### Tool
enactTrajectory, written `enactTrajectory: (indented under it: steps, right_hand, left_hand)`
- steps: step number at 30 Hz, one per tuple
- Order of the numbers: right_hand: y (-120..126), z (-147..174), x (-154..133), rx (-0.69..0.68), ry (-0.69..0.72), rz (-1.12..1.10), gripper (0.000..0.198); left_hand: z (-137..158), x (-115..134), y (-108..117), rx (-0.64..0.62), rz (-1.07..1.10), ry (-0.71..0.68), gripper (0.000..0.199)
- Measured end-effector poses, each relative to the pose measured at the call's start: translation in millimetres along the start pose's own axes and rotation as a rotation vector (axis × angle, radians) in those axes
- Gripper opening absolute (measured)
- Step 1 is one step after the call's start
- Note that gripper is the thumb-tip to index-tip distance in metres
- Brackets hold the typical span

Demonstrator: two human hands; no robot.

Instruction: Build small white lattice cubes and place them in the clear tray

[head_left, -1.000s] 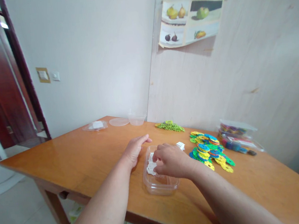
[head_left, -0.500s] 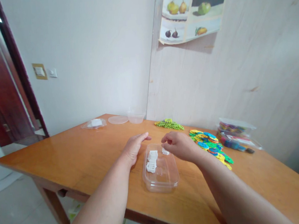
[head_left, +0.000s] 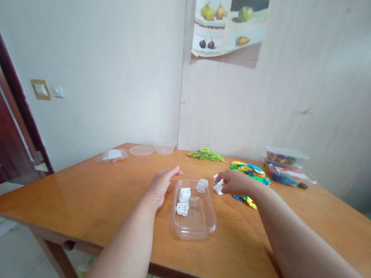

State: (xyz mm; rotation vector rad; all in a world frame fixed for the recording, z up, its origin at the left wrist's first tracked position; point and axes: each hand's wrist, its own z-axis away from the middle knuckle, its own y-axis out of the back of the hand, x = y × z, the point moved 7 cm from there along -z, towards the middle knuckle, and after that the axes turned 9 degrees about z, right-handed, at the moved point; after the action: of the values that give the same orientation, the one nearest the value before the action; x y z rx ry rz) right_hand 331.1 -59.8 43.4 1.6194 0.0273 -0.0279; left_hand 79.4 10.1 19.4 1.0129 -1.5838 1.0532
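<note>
A clear plastic box point(head_left: 195, 219) stands on the table, holding small white slatted plastic pieces: some in a row at the left point(head_left: 182, 208) and a few more at the far right corner point(head_left: 202, 185). My left hand point(head_left: 160, 186) is open beside the box's left far wall, thumb and fingers stretched out, holding nothing. Right of the box, my right hand point(head_left: 236, 182) has its fingers curled down at a small group of loose white plastic pieces point(head_left: 218, 189). Its fingertips look pinched on one of them, partly hidden by the hand.
Colourful plastic discs point(head_left: 252, 202) lie behind and under the right forearm. Further back are a green pile point(head_left: 206, 155), a clear tub point(head_left: 165, 148), a round lid point(head_left: 142, 150) and a clear lid point(head_left: 111, 155). Stacked clear containers point(head_left: 287, 163) stand by the wall at right.
My right hand has moved from over the box's far right corner out to the loose white pieces at its right. White pieces in that corner now show. The left hand keeps its place beside the box.
</note>
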Motion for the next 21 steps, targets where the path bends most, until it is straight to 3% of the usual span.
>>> enactTrajectory:
  steps: [11, 21]
  right_hand:
    - [-16, -8, 4, -0.041, 0.008, 0.048, 0.042]
    - [24, 4, -18, 0.115, 0.015, -0.006, 0.032]
  left_hand:
    - [3, 4, -2, 0.003, 0.016, 0.014, 0.037]
    - [2, 1, -3, -0.023, 0.016, 0.001, 0.038]
